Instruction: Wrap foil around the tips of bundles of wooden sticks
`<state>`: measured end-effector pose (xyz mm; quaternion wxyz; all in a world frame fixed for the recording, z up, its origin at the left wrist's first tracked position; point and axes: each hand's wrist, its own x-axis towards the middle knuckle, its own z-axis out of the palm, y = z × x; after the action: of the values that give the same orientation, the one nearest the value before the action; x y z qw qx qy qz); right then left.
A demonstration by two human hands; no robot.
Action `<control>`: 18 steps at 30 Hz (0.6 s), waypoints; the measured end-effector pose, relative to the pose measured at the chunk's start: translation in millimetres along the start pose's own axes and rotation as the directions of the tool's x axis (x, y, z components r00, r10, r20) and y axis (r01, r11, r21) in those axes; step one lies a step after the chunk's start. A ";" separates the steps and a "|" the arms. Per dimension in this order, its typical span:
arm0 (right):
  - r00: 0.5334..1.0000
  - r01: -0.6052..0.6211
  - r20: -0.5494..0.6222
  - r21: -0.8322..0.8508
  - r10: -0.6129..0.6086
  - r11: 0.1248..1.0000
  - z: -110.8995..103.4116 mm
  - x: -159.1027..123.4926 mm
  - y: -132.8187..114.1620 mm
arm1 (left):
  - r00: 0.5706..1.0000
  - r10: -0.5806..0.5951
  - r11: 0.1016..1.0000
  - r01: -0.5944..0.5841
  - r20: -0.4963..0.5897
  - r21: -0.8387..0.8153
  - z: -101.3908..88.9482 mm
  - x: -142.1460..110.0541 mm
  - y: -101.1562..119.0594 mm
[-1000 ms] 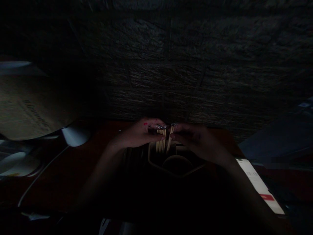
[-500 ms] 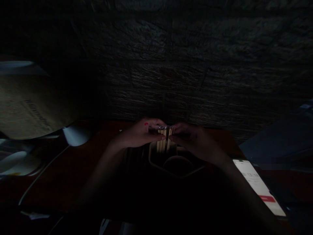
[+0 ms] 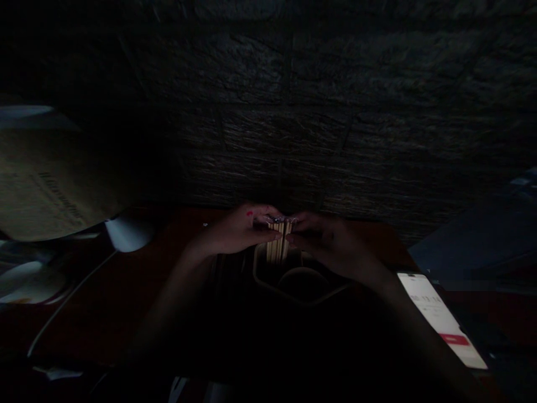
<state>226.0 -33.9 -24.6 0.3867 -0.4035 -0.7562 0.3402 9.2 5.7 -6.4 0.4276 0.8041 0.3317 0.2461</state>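
Observation:
A bundle of thin, pale wooden sticks [image 3: 275, 245] stands upright between my hands, with something shiny and clear, like plastic film, at its top. My left hand [image 3: 245, 229] pinches the left part of the bundle, thumb in front and fingers behind. From the other side my right hand [image 3: 323, 238] is closed on the sticks at the right, its thumb also in front. A narrow dark gap runs between the two parts. Their lower ends reach over a dark divided container [image 3: 308, 303], which has a round shape inside. Darkness hides much of it.
A lit phone [image 3: 440, 319] lies at the right. At the left are a large tan lampshade-like object [image 3: 50, 184] with lettering, a white cone-shaped piece [image 3: 126, 234] and a pale cable [image 3: 69, 302]. A rough stone-block wall [image 3: 285, 129] rises behind the reddish-brown table [image 3: 168, 235].
The gap between the two parts of the bundle looks narrower, the right sticks now closer to the left ones. The whole view has shifted very slightly; both hands keep their grip.

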 end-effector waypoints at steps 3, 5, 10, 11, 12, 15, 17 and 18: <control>1.000 0.006 0.002 0.011 -0.006 1.000 1.6 0.5 -0.7 | 1.000 0.001 1.000 -0.001 0.017 -0.009 -1.8 -1.2 1.3; 1.000 0.011 -0.001 0.001 -0.011 1.000 2.2 1.0 -1.0 | 1.000 0.004 1.000 -0.004 0.021 -0.016 -3.2 -1.8 2.0; 1.000 0.018 -0.017 -0.021 -0.018 1.000 3.1 1.4 -4.0 | 1.000 -0.005 0.999 0.005 0.007 -0.038 -4.6 -2.5 1.3; 1.000 0.016 -0.016 -0.021 -0.016 1.000 3.4 1.3 -4.5 | 1.000 -0.005 0.999 0.005 0.007 -0.043 -4.6 -2.4 1.1; 1.000 0.017 -0.020 -0.023 -0.017 1.000 4.0 1.1 -4.8 | 1.000 -0.003 0.999 0.004 0.007 -0.048 -4.7 -2.3 0.9; 0.999 0.023 -0.042 -0.033 -0.024 0.999 6.4 0.7 -3.1 | 1.000 -0.003 0.999 0.003 0.013 -0.050 -5.3 -1.7 1.1; 0.998 0.021 -0.052 -0.043 -0.023 0.999 8.3 0.7 -0.7 | 1.000 -0.007 0.999 0.007 0.011 -0.039 -6.0 -1.5 1.5; 0.998 0.016 -0.054 -0.047 -0.019 0.999 9.2 0.9 0.3 | 1.000 -0.014 0.999 0.015 0.012 -0.033 -6.4 -1.6 1.6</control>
<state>217.9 -34.8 -28.9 0.4004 -0.4148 -0.7568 0.3080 4.3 7.2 -1.9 0.4445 0.7959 0.3310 0.2439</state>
